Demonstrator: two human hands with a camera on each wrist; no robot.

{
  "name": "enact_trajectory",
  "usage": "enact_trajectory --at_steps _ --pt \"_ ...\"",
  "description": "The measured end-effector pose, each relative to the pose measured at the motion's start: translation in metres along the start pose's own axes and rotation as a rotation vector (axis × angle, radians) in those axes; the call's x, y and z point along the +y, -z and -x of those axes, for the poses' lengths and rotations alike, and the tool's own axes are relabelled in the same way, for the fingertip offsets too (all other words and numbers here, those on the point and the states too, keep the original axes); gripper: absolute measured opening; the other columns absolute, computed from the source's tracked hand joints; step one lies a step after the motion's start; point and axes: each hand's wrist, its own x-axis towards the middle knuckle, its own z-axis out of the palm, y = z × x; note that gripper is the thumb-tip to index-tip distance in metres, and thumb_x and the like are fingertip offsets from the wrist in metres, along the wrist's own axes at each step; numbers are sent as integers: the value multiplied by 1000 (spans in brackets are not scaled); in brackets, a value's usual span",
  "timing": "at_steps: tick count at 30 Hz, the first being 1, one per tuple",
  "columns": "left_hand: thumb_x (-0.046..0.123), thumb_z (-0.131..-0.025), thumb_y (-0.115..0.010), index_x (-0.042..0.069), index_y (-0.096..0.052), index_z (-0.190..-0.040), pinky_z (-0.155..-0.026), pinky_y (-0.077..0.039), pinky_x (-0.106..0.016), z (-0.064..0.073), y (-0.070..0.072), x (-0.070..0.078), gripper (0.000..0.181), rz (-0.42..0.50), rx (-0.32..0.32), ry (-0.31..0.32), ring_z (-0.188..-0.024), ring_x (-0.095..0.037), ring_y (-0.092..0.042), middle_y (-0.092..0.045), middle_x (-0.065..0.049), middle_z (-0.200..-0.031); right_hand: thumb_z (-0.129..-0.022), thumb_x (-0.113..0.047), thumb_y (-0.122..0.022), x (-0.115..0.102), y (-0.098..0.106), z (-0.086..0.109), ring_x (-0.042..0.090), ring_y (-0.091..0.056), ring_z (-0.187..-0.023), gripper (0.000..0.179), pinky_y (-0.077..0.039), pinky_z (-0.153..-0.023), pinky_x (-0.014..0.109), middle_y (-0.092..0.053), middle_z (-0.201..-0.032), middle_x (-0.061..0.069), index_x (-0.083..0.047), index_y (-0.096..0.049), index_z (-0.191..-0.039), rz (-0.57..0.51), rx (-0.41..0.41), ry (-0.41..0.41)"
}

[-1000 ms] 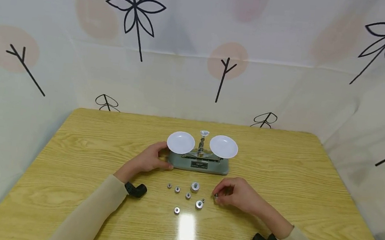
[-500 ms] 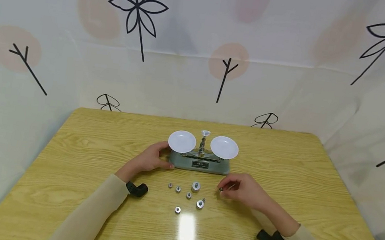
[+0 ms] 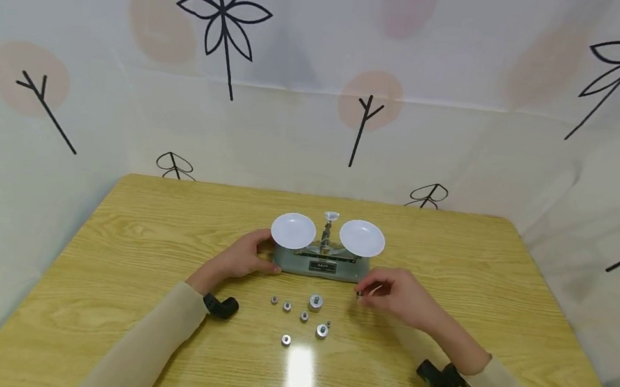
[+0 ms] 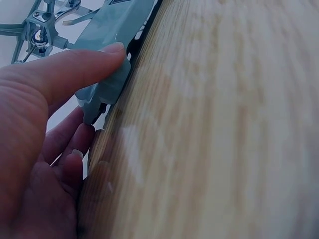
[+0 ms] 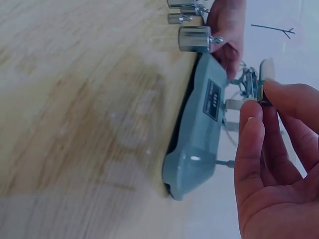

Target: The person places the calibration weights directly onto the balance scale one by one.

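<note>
A pale green balance scale (image 3: 292, 262) with two white pans, the left pan (image 3: 293, 231) and the right pan (image 3: 362, 238), stands mid-table. My left hand (image 3: 241, 256) grips the left end of its base; in the left wrist view the thumb (image 4: 99, 64) lies on the front corner and the other fingers curl behind. Between thumb and fingertips my right hand (image 3: 401, 300) pinches a small metal weight (image 3: 359, 294), held just off the base's front right corner. The right wrist view shows this weight (image 5: 262, 94) mostly covered by the fingertips. Both pans hold nothing.
Several silver weights stand on the wooden table (image 3: 181, 345) in front of the scale, among them a large one (image 3: 316, 303), a medium one (image 3: 322, 330) and a nearer small one (image 3: 286, 340). A patterned cloth (image 3: 293, 140) hangs behind the table.
My right hand has moved away from me and slightly right with the pinched weight, from beside the loose weights toward the scale's right end. My left hand keeps its grip on the base.
</note>
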Motion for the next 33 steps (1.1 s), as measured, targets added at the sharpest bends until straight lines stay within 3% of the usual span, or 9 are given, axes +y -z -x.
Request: enact_trajectory --at_steps 12,19,26,28,33 --pt "7 -79 -84 3 -55 -138 -103 -43 -47 0 0 -4 66 -12 4 -34 -124 -28 -52 -57 -11 -134 -87 -2 -75 -11 16 -2 16 -67 -88 16 -57 -73 30 -70 -98 5 -1 -73 -102 -20 37 -2" --pt "5 -78 -85 6 -54 -139 -108 -38 -47 1 0 -1 68 26 -2 14 -129 -27 -49 -55 -9 -137 -87 -3 -76 -21 30 -7 17 -67 -89 15 -57 -73 30 -69 -98 4 -6 -74 -101 19 41 12" --pt "4 -78 -85 5 -53 -141 -109 -37 -49 1 -2 -3 71 63 9 5 -130 -29 -48 -55 -11 -138 -86 -4 -77 -31 44 -17 19 -66 -88 16 -56 -70 29 -70 -97 2 -8 -74 -101 69 62 8" --pt "1 -78 -84 2 -52 -140 -108 -37 -50 3 -2 6 70 68 7 2 -130 -31 -48 -55 -14 -138 -86 -5 -77 -34 48 -20 21 -66 -88 15 -56 -70 29 -70 -96 1 -8 -74 -101 84 63 15" --pt "-4 -78 -82 -1 -50 -142 -109 -36 -51 3 -2 8 71 62 0 13 -132 -36 -45 -52 -18 -140 -88 -5 -76 -38 57 -31 23 -66 -88 15 -55 -70 29 -70 -97 3 -6 -74 -103 101 67 22"
